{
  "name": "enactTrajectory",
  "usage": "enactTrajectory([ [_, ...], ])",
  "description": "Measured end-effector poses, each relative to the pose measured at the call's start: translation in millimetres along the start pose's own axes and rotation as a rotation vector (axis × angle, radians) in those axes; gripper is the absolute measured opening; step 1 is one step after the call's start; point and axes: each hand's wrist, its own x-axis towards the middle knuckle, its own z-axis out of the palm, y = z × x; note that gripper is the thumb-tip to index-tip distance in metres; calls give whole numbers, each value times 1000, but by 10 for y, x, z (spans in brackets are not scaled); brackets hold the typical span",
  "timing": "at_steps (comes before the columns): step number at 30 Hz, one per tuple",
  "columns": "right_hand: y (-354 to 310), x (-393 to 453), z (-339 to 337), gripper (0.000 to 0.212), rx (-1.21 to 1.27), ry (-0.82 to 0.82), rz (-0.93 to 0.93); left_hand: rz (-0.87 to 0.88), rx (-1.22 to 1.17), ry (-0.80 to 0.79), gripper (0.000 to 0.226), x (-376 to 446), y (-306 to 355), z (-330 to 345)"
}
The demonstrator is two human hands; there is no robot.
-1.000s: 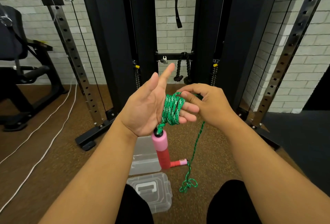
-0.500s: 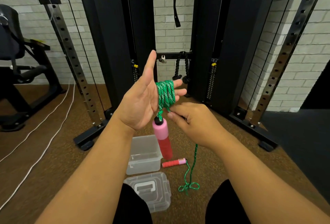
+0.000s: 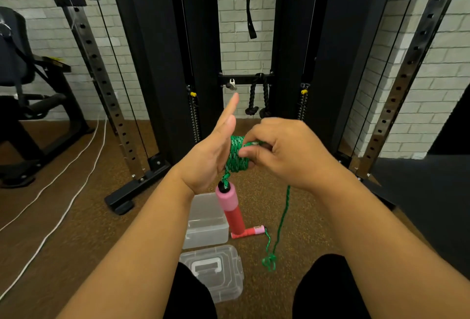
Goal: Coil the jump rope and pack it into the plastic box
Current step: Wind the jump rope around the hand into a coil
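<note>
The green jump rope is wound in several turns around the fingers of my left hand, which is held up flat with the thumb raised. One pink handle dangles from the coil below that palm. My right hand pinches the rope at the coil's right side. From there the free rope drops to the floor and ends at the second pink handle, which lies flat. The clear plastic box stands open on the floor, just left of the hanging handle.
The box's clear lid with a white handle lies between my knees. A black cable machine frame and its perforated uprights stand close ahead. White cords run over the brown floor at left. A dark mat lies at right.
My right hand has gone from below the coil up and over its right side, laying on another turn. The heap of loose rope on the floor has grown smaller.
</note>
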Motion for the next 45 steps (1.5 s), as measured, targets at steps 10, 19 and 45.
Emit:
enactTrajectory([
  [10, 145, 105, 40, 11, 157, 143, 180, 2, -232, -153, 60, -12, 87, 69],
  [19, 272, -43, 282, 25, 304, -7, 311, 56, -289, -123, 66, 6, 160, 8],
  [45, 32, 16, -30, 10, 133, 88, 117, -51, -282, -198, 74, -106, 87, -51],
])
